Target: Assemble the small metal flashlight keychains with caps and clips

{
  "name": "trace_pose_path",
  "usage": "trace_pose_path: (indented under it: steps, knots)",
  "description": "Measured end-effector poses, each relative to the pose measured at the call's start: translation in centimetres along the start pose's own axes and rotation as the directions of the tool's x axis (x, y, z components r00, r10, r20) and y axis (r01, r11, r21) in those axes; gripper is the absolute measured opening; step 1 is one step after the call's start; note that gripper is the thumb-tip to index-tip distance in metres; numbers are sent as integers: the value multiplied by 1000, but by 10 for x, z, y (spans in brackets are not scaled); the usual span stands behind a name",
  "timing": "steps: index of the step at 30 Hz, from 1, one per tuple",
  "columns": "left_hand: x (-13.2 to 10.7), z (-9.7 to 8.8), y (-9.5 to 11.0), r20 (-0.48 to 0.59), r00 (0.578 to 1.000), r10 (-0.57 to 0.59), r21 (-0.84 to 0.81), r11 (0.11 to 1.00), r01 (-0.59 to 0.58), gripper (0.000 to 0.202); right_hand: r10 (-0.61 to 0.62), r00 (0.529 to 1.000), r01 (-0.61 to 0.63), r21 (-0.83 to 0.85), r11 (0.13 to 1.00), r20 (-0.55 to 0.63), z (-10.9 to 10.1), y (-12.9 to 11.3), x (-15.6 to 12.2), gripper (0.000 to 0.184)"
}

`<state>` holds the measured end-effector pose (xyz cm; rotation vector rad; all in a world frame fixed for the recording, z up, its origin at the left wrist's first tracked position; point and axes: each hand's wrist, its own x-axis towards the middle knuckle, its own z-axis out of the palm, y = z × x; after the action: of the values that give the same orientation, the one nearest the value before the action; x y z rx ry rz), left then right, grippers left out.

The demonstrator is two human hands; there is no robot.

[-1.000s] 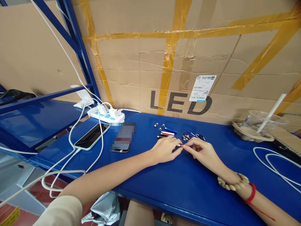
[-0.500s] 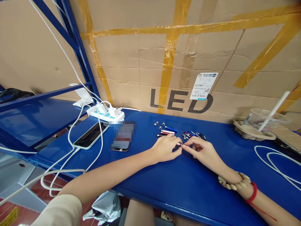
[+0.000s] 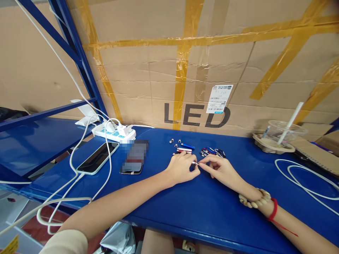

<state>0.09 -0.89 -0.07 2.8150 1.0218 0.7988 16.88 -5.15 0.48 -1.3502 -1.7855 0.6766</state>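
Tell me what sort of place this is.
Probably a storeroom or workshop corner, judging by the blue metal frame, the big taped carton printed "LED", and the small coloured tubes laid out on the table.

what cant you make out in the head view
Head view:
Small metal piece: partly covered by the left hand and right hand.
Phone nearer the hands: screen obscured by pixelation.
White label: fine print too small.
LED cardboard: top cut off by the upper edge.

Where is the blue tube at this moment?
In the head view, the blue tube lies slightly right of centre on the table, beyond the left hand, behind a red tube.
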Motion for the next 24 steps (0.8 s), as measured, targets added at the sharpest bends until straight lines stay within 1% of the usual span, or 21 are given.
trace_pose_path:
  steps: [2, 3, 4, 5, 6, 7, 8, 10, 12, 13, 15, 18, 24]
  knots:
    - [0, 0, 1, -4, 999, -53, 13, 999, 53, 13, 104, 995, -102, 123, 987, -5, 1, -3, 0, 34]
    - [0, -1, 1, -2, 998, -70, 17, 997, 70, 13, 162, 987, -158, 223, 962, 2, 1, -4, 0, 37]
    - [0, -1, 1, 3, 996, -84, 23, 996, 84, 14, 211, 977, -204, 347, 916, 17, 1, -6, 1, 41]
    - [1, -2, 2, 14, 995, -95, 29, 995, 95, 14, 250, 968, -235, 485, 842, 35, 1, -7, 1, 44]
    - [1, -2, 2, 32, 994, -106, 40, 994, 105, 14, 275, 960, -251, 620, 744, 58, 0, -8, 2, 46]
    - [2, -2, 2, 52, 991, -123, 54, 991, 120, 15, 287, 954, -260, 728, 635, 90, -1, -9, 3, 47]
    - [3, -3, 2, 73, 989, -131, 62, 990, 127, 15, 290, 949, -268, 802, 534, 125, -2, -9, 4, 47]
    - [4, -3, 3, 106, 986, -132, 67, 990, 126, 15, 277, 942, -289, 878, 382, 189, -6, -8, 5, 50]
    - [4, -3, 3, 113, 986, -127, 70, 990, 119, 15, 264, 937, -303, 908, 289, 229, -9, -7, 6, 52]
    - [5, -3, 3, 109, 986, -123, 73, 991, 115, 15, 261, 935, -306, 916, 260, 238, -10, -6, 6, 53]
    - [5, -2, 3, 103, 989, -105, 74, 993, 97, 14, 261, 934, -306, 924, 227, 245, -11, -5, 6, 55]
    - [6, -1, 2, 104, 991, -80, 71, 995, 73, 15, 270, 931, -309, 926, 216, 248, -11, -3, 6, 57]
    - [7, 0, 1, 123, 990, -69, 86, 995, 58, 16, 284, 917, -341, 920, 195, 279, -10, -2, 7, 57]
